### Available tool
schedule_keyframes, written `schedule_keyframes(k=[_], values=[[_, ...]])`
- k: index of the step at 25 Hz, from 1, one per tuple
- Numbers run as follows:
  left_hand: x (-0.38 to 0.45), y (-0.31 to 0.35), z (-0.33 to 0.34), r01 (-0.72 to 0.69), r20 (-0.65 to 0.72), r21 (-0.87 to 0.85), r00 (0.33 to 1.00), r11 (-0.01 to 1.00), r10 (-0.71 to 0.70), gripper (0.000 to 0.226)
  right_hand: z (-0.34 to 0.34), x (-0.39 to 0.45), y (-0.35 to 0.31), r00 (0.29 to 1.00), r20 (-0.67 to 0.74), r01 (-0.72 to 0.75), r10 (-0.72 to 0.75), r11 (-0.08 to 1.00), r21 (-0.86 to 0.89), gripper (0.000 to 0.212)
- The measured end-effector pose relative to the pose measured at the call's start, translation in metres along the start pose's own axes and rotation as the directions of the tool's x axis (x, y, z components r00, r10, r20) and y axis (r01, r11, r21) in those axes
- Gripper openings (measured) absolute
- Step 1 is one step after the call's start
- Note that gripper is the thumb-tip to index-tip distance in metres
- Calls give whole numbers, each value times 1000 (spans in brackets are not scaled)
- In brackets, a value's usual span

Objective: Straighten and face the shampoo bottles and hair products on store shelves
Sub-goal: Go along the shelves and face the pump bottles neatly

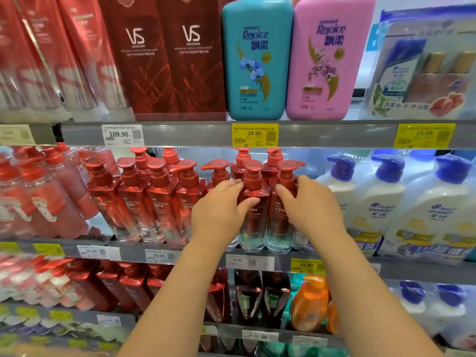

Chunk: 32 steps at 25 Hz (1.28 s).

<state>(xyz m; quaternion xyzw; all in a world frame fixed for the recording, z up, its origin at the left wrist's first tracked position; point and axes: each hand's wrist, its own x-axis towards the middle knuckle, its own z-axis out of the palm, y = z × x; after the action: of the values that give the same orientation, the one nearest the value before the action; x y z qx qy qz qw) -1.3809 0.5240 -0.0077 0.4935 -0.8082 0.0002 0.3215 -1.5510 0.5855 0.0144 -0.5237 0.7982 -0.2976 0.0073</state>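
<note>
On the middle shelf (185, 249), both hands work two red pump bottles at the right end of the red row, just beside the white bottles (386, 202). The left hand (219, 210) grips the left bottle (253, 199), thumb across its front, fingers behind its shoulder; the right hand (309, 204) curls round the right bottle (282, 210). The risk is crowding: the bottles touch each other, stand at the shelf's front edge, and more red pumps (242, 154) sit close behind. Twisting either one could likely catch a neighbour's pump head, turning it or tipping it into the row; a pull too far forward may drop it off the edge
</note>
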Motion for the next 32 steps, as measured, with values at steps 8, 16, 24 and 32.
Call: schedule_keyframes(k=[8,16,24,32], values=[[-20,-32,-11,-137,-411,-63,906,989,99,24,-11,-27,-20,938,-345,98,-26,977,191,21],[-9,-110,-47,-157,-302,1,941,988,150,20,52,-32,-96,976,-112,195,-184,976,97,54],[-2,-119,-50,-165,-133,-108,980,980,150,20,54,-18,-103,998,23,51,-52,997,53,62],[-1,-120,-54,-156,-156,-95,978,983,140,30,45,-15,-100,983,166,83,-82,997,-2,68]])
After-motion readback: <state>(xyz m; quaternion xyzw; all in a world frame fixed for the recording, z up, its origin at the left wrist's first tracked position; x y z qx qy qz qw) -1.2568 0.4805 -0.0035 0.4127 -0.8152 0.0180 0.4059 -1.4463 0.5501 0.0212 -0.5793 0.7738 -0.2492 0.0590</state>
